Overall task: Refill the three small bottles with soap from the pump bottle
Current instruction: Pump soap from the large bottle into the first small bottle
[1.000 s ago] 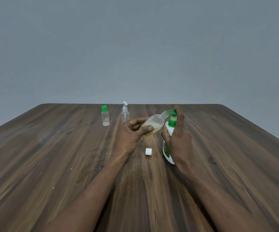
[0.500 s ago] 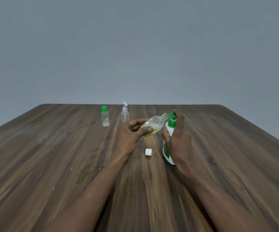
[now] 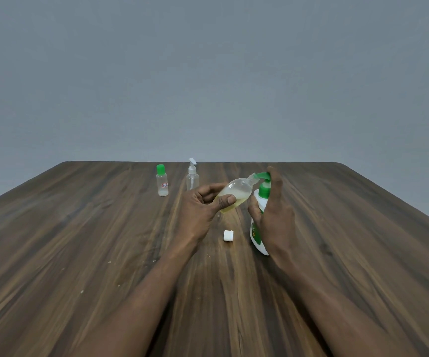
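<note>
My left hand (image 3: 200, 207) grips a small clear bottle (image 3: 236, 193), tilted with its open neck against the green pump spout. Yellowish soap fills its lower part. My right hand (image 3: 272, 215) wraps round the white pump bottle (image 3: 257, 228), and its forefinger lies on the green pump head (image 3: 263, 176). A white cap (image 3: 228, 235) lies on the table between my hands. Further back stand a small clear bottle with a green cap (image 3: 162, 183) and a small clear bottle with a white pump top (image 3: 192, 177).
Everything sits on a dark wooden table (image 3: 79, 253) with a far edge just behind the two standing bottles. A plain grey wall rises behind it. A few pale specks lie on the wood at the near left.
The green pump head dipped under my right forefinger and has risen again. The small bottle stays at the spout in my left hand.
</note>
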Demonstrator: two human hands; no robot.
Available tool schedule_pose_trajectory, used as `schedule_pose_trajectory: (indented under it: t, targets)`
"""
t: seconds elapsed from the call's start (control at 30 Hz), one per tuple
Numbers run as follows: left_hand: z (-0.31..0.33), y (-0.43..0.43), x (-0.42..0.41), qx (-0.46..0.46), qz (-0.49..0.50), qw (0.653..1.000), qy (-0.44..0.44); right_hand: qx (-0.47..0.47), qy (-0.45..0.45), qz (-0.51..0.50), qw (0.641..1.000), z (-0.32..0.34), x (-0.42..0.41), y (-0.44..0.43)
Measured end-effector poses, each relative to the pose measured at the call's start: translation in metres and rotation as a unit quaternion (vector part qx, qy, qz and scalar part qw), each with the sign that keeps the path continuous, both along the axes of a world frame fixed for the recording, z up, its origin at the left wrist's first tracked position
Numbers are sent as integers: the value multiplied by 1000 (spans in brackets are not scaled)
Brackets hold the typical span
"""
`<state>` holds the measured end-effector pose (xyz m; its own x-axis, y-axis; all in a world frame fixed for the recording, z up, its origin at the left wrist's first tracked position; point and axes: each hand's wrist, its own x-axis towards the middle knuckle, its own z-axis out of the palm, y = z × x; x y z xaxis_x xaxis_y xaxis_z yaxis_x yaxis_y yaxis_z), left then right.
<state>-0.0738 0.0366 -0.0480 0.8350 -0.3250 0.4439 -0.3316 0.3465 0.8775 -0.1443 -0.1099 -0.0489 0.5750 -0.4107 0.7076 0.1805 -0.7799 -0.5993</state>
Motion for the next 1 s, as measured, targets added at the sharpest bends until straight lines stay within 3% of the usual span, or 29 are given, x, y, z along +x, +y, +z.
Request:
schedule_pose_trajectory:
  t: [1.0]
  targets:
    - [3, 2, -4, -3, 2, 1000, -1, 12, -1, 3, 1000, 2, 0, 1]
